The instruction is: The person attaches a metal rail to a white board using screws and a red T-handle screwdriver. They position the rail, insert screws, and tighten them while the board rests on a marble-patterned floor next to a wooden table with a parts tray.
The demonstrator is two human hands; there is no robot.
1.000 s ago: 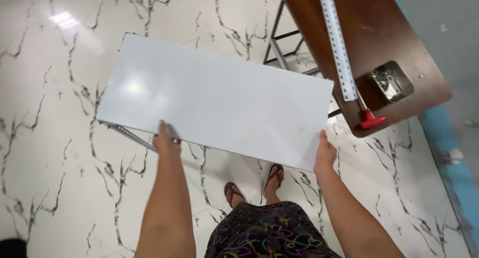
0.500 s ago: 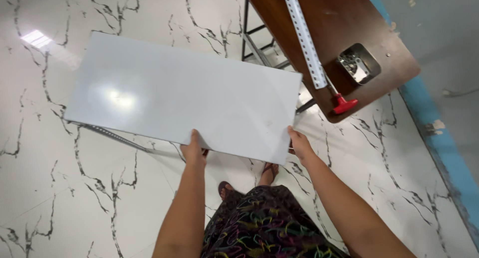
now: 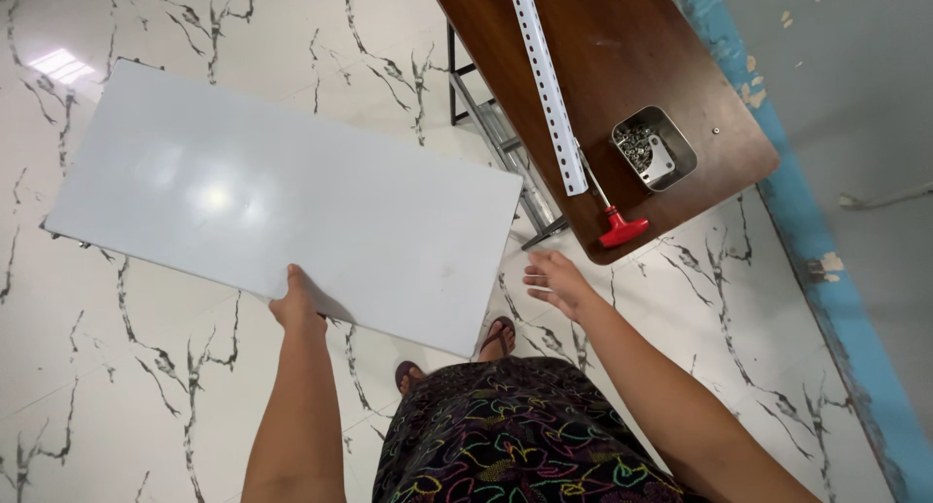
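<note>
1. White marble-patterned floor tiles [image 3: 146, 386] with dark veining fill the view; a blue-edged grey wall [image 3: 855, 95] runs along three o'clock.
2. My left hand [image 3: 296, 309] is clamped on the near long edge of a large white panel [image 3: 282, 197], which is held flat above the floor, spanning nine to twelve o'clock from me.
3. My right hand [image 3: 559, 281] is free, fingers spread and holding nothing, just off the panel's near right corner.
4. Handling judgement: the panel looks stiff, smooth and glossy (likely slippery under bare fingers). Held by one edge alone it would tend to tip; a second hold on the right short edge would steady it.
5. Surroundings: a brown wooden table [image 3: 603, 46] stands at one o'clock, bearing a perforated white metal rail [image 3: 546, 85], a red-handled T-key [image 3: 614, 221] and a small metal tin [image 3: 653, 148] of hardware.
6. Obstruction: a metal frame [image 3: 501, 138] beneath the table lies close to the panel's right edge.
</note>
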